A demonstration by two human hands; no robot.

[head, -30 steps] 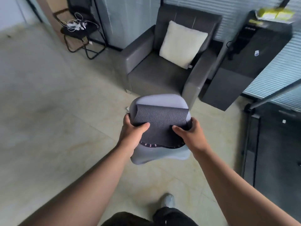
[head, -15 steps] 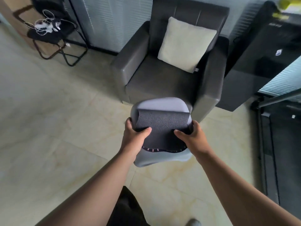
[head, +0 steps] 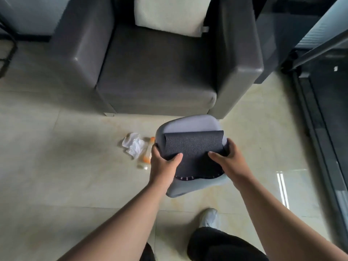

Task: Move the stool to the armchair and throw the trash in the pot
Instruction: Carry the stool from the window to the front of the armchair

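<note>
I hold a small grey stool (head: 190, 124) with a dark textured pad on top, just in front of the dark grey armchair (head: 156, 72). My left hand (head: 162, 164) grips its left side and my right hand (head: 228, 162) grips its right side, thumbs on the pad. On the floor left of the stool lies trash: a crumpled white tissue (head: 132, 146) and an orange-and-clear plastic piece (head: 147, 153). No pot shows in the head view.
A cream cushion (head: 169, 14) leans on the armchair's back. A dark cabinet (head: 273, 34) and a glass-fronted unit (head: 327, 102) stand to the right. A black chair frame (head: 7, 53) is at the far left. My shoe (head: 208, 217) is on the pale tiled floor.
I have carried the stool closer to the armchair and lower, and my view has tilted down. The trash on the floor has come into view beside the stool.
</note>
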